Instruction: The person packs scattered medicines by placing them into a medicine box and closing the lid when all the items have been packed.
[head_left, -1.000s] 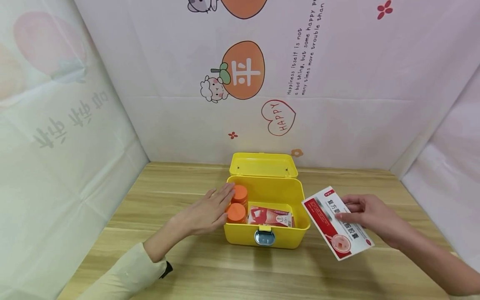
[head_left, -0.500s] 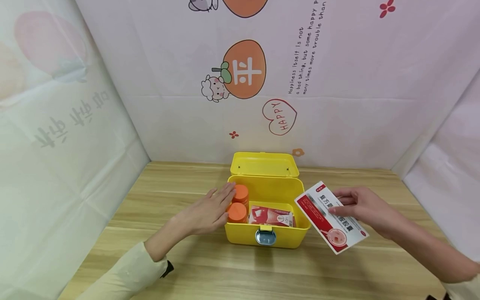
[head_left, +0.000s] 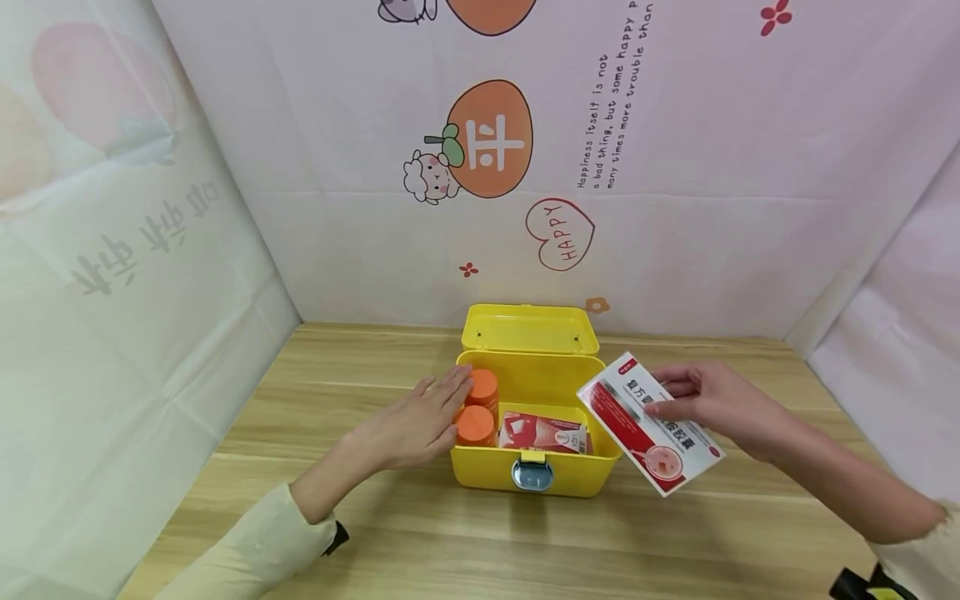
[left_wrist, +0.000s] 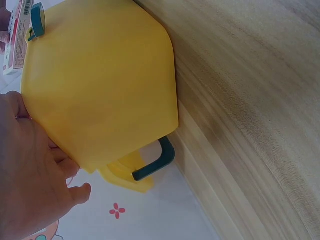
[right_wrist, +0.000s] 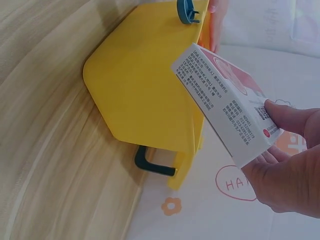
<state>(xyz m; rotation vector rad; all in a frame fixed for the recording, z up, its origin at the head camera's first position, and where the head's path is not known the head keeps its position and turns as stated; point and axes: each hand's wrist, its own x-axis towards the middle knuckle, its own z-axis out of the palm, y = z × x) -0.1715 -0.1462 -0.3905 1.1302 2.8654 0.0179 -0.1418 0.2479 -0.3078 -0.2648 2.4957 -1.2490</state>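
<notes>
An opened yellow storage box (head_left: 480,477) holds two orange-capped bottles (head_left: 476,425) at its left end. A red and white medicine carton (head_left: 534,432) lies inside toward the right. My left hand (head_left: 416,425) rests over the left rim beside the orange caps, its fingers extended. My right hand (head_left: 727,410) grips another white and red medicine box (head_left: 626,421) between thumb and fingers. This box is held tilted, its upper left corner overlapping the storage box's right rim. In the right wrist view, small print covers the held medicine box's side (right_wrist: 215,107).
The yellow lid (head_left: 528,329) is folded back toward a printed cloth wall (head_left: 375,250). A grey-blue latch (head_left: 532,475) hangs at the front. A dark green handle (right_wrist: 155,167) shows near the lid. Cloth walls also border the wooden tabletop (head_left: 420,542) at both sides.
My right hand has carried the medicine box leftward and slightly up in the view, closer to the storage box. My left hand has stayed at the left rim.
</notes>
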